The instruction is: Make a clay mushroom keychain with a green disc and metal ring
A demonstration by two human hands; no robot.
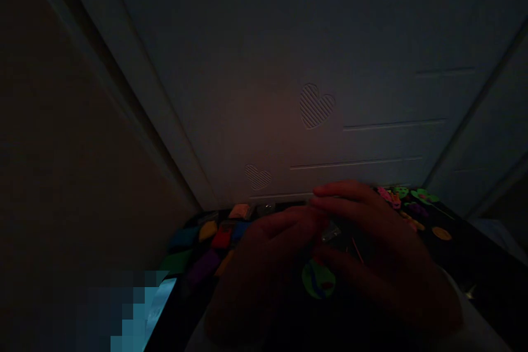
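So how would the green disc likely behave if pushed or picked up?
The green disc seems to lie flat, so it would probably slide rather than roll. No thick edge shows, so it may bend when lifted. Its blue strip and red spot seem laid on and could shift.

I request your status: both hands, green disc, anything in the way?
Left hand, right hand close together; hold unclear. Green disc, blue strip on it, seen between hands. Packets left, apart from disc; darkness hampers view.
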